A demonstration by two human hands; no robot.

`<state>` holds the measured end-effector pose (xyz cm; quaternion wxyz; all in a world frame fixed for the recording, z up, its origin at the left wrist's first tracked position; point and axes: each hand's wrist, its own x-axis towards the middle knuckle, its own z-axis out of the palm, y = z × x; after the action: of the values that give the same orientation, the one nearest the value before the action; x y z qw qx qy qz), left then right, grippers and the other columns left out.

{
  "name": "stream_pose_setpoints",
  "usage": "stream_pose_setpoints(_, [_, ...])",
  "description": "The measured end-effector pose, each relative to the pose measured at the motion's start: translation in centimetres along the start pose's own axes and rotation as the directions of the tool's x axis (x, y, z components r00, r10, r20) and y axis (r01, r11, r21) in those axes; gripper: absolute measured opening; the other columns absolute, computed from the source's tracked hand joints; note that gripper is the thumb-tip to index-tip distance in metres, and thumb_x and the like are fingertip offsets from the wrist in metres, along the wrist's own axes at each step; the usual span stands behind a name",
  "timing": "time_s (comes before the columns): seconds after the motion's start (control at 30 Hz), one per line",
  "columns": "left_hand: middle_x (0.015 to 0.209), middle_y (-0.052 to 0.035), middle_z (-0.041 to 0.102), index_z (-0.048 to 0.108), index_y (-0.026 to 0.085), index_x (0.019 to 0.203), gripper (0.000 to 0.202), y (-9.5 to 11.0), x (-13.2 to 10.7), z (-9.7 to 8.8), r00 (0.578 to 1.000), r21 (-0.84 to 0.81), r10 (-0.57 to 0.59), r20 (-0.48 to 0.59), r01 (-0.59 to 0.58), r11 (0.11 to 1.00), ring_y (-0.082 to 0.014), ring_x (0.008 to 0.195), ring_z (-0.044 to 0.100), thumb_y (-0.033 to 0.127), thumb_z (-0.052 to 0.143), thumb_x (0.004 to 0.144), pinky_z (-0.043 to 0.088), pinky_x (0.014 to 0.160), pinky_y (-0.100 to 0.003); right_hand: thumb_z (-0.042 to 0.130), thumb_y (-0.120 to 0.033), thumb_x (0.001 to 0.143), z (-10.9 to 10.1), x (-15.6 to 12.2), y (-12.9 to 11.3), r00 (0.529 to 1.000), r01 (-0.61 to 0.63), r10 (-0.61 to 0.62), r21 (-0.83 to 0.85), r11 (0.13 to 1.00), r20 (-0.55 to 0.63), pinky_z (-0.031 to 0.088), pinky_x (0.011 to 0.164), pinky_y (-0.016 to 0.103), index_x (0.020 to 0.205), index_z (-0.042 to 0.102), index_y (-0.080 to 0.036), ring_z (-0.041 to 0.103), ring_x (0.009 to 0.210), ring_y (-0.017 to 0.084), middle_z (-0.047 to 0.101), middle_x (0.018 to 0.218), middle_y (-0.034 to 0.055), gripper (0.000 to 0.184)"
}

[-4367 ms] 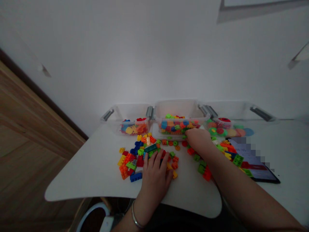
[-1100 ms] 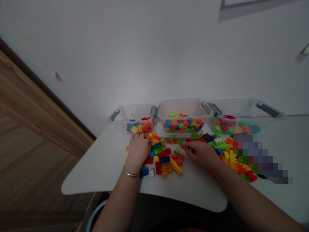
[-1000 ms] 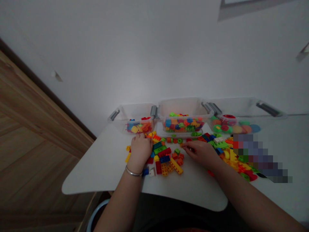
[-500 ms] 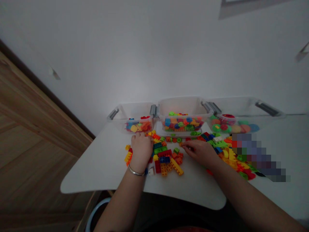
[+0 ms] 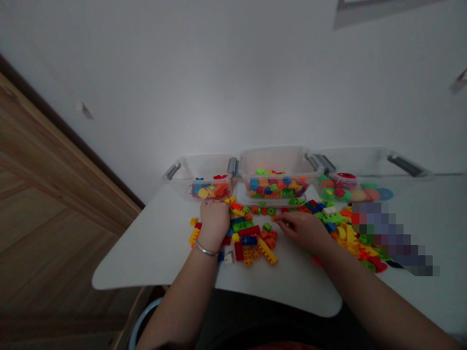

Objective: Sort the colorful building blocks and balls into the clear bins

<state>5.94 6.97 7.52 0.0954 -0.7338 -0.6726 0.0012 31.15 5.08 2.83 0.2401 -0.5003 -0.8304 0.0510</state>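
My left hand (image 5: 214,219), a silver bangle at its wrist, is at the left side of a spread of toy building bricks (image 5: 245,232). Its fingers curl down and away from view, so whatever they hold is hidden. A yellow brick (image 5: 193,235) lies just left of it. Further right, my right hand (image 5: 304,229) pinches a small orange toy piece (image 5: 274,218) between thumb and fingertips, low over the table. Close by that pinch are a green round piece (image 5: 271,211) and a green brick (image 5: 267,226). A long yellow brick (image 5: 267,251) lies nearer to me.
Along the wall stand a left clear bin (image 5: 185,190), a middle clear bin (image 5: 277,160) and a right clear bin (image 5: 359,163), all holding colourful pieces. More bricks (image 5: 346,233) cover the white table (image 5: 146,257) to the right, beside a pixelated patch. A wooden panel (image 5: 54,204) rises at left.
My left hand has shifted very slightly, its fingers now further tucked out of sight. My right hand keeps its pinch in the same place.
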Motion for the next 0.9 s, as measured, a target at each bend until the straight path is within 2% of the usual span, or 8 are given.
stream_pose_setpoints(0.23, [0.103,-0.0168,0.07,0.072,0.017,0.102,0.023,0.2,0.2,0.4,1.0,-0.004,0.014,-0.022,-0.014,1.0,-0.0336,0.101,0.064,0.023,0.059,0.084,0.044,0.086,-0.045,0.051,-0.031,0.092,-0.1,0.0,-0.1,1.0,-0.008,0.008,-0.008,1.0,0.009,0.051,0.066,0.027,0.098,0.074,-0.026,0.07,0.08,0.017,0.077,0.093,0.0006,0.025])
stream_pose_setpoints(0.53, [0.094,-0.0155,0.07,0.075,0.017,0.09,0.025,0.2,0.7,0.7,1.0,-0.022,0.016,-0.011,-0.016,1.0,-0.031,0.095,0.066,0.016,0.051,0.086,0.045,0.08,-0.042,0.05,-0.031,0.092,0.0,0.0,-0.1,1.0,-0.024,0.024,-0.056,0.998,0.002,0.05,0.066,0.028,0.098,0.074,-0.026,0.071,0.082,0.019,0.077,0.095,0.0013,0.025])
stream_pose_setpoints(0.67, [0.095,-0.0133,0.069,0.075,0.019,0.09,0.023,-0.2,0.7,0.5,0.998,-0.055,0.011,-0.059,-0.014,0.998,-0.031,0.097,0.065,0.02,0.053,0.086,0.046,0.082,-0.041,0.05,-0.031,0.092,0.0,0.0,-0.1,1.0,-0.024,0.023,-0.059,0.998,-0.01,0.05,0.066,0.028,0.097,0.075,-0.026,0.071,0.081,0.019,0.077,0.092,0.0017,0.026])
stream_pose_setpoints(0.77, [0.098,-0.0101,0.069,0.074,0.022,0.097,0.021,-0.6,0.7,-0.3,0.996,-0.093,0.017,-0.089,-0.025,0.995,-0.0279,0.095,0.065,0.027,0.057,0.087,0.047,0.081,-0.038,0.05,-0.031,0.092,-0.1,0.0,-0.2,1.0,-0.016,0.015,-0.056,0.998,-0.012,0.051,0.067,0.028,0.096,0.075,-0.025,0.071,0.081,0.019,0.077,0.094,0.0024,0.026])
stream_pose_setpoints(0.83, [0.103,-0.0089,0.068,0.072,0.023,0.102,0.022,-0.9,0.7,-0.7,0.988,-0.137,0.017,-0.151,-0.038,0.99,-0.0264,0.099,0.063,0.029,0.056,0.088,0.048,0.083,-0.037,0.049,-0.031,0.092,-0.2,0.0,-0.3,1.0,-0.013,0.013,-0.049,0.999,-0.014,0.052,0.068,0.029,0.096,0.074,-0.025,0.071,0.082,0.019,0.077,0.095,0.0026,0.027])
stream_pose_setpoints(0.9, [0.107,-0.0079,0.067,0.071,0.023,0.102,0.021,-1.1,0.8,-0.8,0.95,-0.278,-0.007,-0.311,-0.084,0.957,-0.0245,0.103,0.061,0.027,0.054,0.09,0.048,0.089,-0.037,0.049,-0.031,0.092,-0.3,-0.1,-0.3,1.0,-0.007,0.006,-0.04,0.999,-0.021,0.053,0.068,0.029,0.096,0.074,-0.025,0.071,0.081,0.018,0.077,0.095,0.0028,0.027])
